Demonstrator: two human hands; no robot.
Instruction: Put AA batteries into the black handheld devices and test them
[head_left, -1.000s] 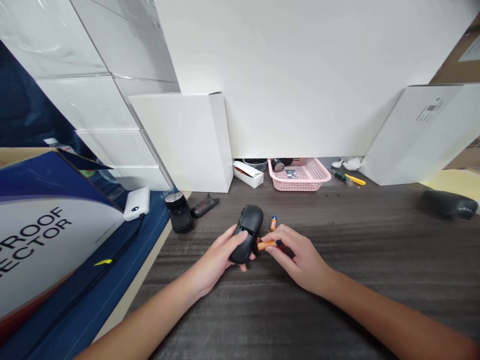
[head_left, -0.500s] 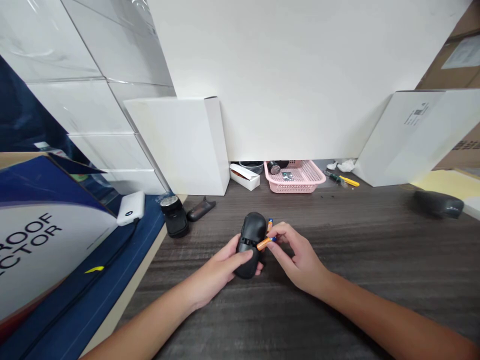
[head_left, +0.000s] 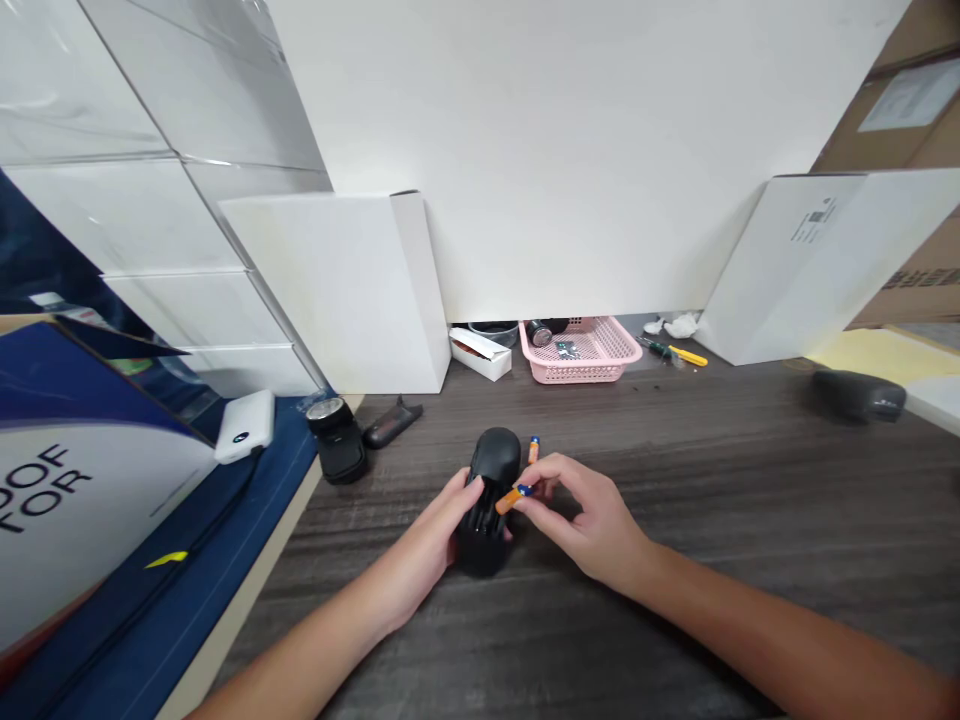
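Observation:
My left hand (head_left: 435, 530) is wrapped round a black, rounded, elongated device (head_left: 496, 458), its thumb along the upper side. An open slot shows in the middle of the device, facing up. My right hand (head_left: 589, 510) pinches an orange AA-type battery (head_left: 510, 499) with a blue end between thumb and fingertips. The battery's orange end is at the slot's right edge; whether it touches inside cannot be made out. Just beyond my right fingers is a second orange battery (head_left: 533, 452), partly hidden by them.
A black curved cover (head_left: 393, 424) and a black lamp-like object (head_left: 337, 445) lie to the left. At the back are a pink basket (head_left: 577, 373), a small white box (head_left: 481, 355) and a yellow-handled tool (head_left: 688, 356). A dark rounded object (head_left: 859, 396) lies right.
My left thumb has shifted up, uncovering more of the slot, and the device has tipped. The battery in my right hand has moved slightly left and down with it.

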